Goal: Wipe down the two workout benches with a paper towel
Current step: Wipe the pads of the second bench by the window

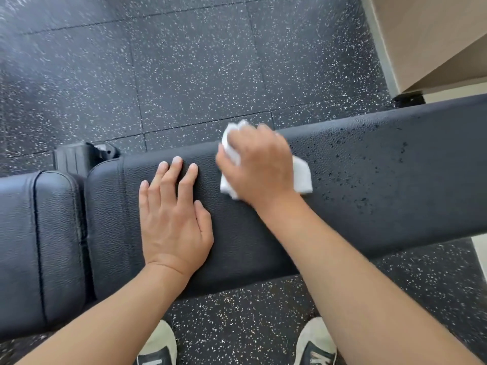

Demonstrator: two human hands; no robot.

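Bench back pad (369,180): one in view, long axis running left–right, far end rising slightly toward upper right. Dark droplets speckle its right portion. One seat pad (39,246) adjoins its left end across a narrow gap. One crumpled white paper towel (301,176) on the back pad, mid-length, clasped under curled fingers of right hand (259,164). Left hand (172,214) just left of towel, flat, fingers extended, pressing the pad. Two shoes (158,346) below the pad on speckled floor (184,61).
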